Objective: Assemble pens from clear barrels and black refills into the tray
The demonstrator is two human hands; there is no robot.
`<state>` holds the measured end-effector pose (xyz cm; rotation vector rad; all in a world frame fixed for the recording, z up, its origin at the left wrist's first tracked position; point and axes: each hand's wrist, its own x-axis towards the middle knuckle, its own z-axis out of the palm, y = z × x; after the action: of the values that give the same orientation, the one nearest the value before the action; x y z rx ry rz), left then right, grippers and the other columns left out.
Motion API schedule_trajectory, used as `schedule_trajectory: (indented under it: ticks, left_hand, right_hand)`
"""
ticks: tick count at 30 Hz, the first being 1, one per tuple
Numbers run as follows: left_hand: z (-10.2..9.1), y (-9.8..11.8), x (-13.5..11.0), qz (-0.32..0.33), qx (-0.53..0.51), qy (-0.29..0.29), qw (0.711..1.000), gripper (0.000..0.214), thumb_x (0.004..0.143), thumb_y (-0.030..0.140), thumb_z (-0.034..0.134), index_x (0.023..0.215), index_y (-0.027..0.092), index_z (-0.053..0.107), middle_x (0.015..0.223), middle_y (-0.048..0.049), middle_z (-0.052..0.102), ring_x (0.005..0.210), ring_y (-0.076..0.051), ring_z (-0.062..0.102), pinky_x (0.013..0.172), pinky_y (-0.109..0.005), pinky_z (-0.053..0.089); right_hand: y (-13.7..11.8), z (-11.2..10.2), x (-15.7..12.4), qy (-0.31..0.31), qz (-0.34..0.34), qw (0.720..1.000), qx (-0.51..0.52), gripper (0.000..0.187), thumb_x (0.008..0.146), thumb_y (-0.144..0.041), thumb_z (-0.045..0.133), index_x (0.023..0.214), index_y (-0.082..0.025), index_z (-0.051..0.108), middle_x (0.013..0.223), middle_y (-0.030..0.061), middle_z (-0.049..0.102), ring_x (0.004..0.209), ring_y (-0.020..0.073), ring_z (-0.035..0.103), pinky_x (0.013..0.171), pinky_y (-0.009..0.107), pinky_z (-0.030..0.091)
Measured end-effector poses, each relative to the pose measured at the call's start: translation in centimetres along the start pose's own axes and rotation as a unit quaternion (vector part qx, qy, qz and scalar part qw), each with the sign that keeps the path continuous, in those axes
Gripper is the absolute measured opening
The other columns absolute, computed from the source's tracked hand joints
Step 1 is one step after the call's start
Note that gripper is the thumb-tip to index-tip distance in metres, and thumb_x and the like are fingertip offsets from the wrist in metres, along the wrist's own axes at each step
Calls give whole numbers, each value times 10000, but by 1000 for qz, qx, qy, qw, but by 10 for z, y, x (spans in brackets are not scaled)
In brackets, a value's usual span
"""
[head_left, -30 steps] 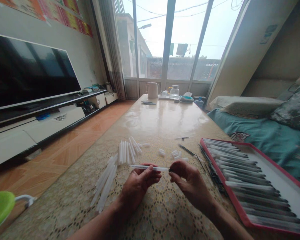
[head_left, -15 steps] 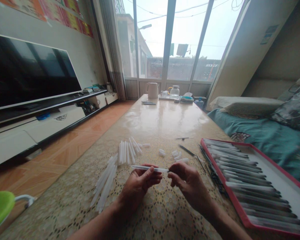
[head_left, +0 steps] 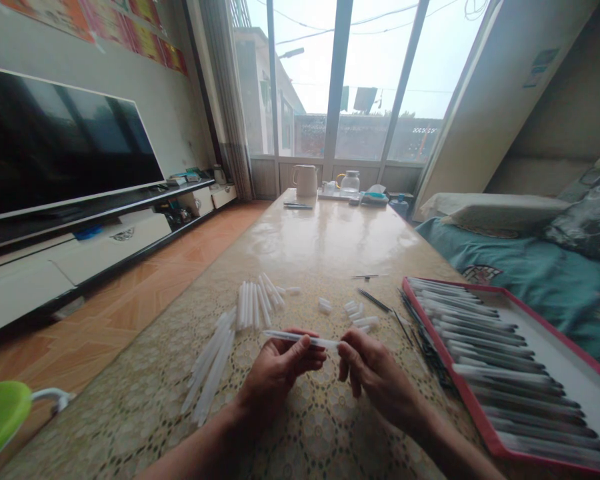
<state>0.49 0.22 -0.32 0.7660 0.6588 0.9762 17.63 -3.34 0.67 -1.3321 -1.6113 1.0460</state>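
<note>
A slim white pen (head_left: 323, 343) lies level above the table between both hands. My left hand (head_left: 275, 373) is closed around its middle, thumb on top. At its right end my right hand (head_left: 380, 373) pinches with thumb and forefinger; the very tip is hidden there. White tubes (head_left: 250, 305) sit in a bunch beyond my left hand, with longer translucent tubes (head_left: 210, 373) fanned out beside it. Small white plastic pieces (head_left: 354, 310) are scattered past my right hand. Thin black refills (head_left: 374, 300) lie farther right.
A red-rimmed box (head_left: 473, 413) holding a row of pens stands on the right, with dark refills (head_left: 433, 360) along its left side. At the table's far end are a jug (head_left: 305, 181) and a glass pot (head_left: 349, 183). A green stool (head_left: 3, 420) stands lower left.
A dark tip showed at the pen's right end before; now that end looks white. The fingers of my right hand have shifted slightly and hang lower. My left hand stays nearly still.
</note>
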Motion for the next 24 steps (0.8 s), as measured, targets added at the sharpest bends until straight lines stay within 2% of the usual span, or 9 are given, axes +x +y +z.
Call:
schedule_trajectory:
  ticks: [3,8,13,18,22,24]
  left_hand:
    - [0,0,1,-5,0,2,1000,209,677,258,728,803,100,673,724,-105,720,659,-176,671,643,-271,517]
    - [0,0,1,6,-4,19,1000,200,691,254,716,810,100,673,716,-101,721,660,-168,672,646,-255,514]
    - [-1,-1,2,-1,4,0,1000,179,703,236,706,816,102,669,718,-100,723,661,-175,674,643,-268,518]
    - [-1,-1,3,8,5,5,1000,174,710,238,700,817,104,668,724,-99,723,670,-169,673,650,-262,517]
    - [-2,-1,2,4,14,-11,1000,193,713,246,698,830,97,666,717,-99,721,665,-172,673,645,-266,519]
    - [-3,-2,2,7,14,-14,1000,196,713,249,699,833,98,664,718,-96,722,665,-169,674,648,-264,520]
  right_hand:
    - [3,1,0,-3,17,1000,-1,448,908,-512,274,667,-178,451,466,-37,515,317,53,405,336,157,312]
    - [2,-1,0,4,-4,1000,-22,288,886,-467,397,847,-190,465,584,-32,594,381,65,463,384,162,355]
    - [4,-1,0,-20,10,1000,0,423,909,-503,283,677,-184,435,509,-34,546,326,53,396,351,164,307]
    - [2,-1,0,-5,-6,1000,-29,318,903,-477,344,843,-188,464,560,-40,583,353,59,431,376,164,332]
    - [4,1,0,-20,13,1000,0,401,913,-498,277,709,-187,427,524,-31,552,336,54,415,350,161,315]
    - [4,1,0,-21,25,999,9,423,912,-510,262,704,-184,435,512,-31,545,324,53,405,338,160,311]
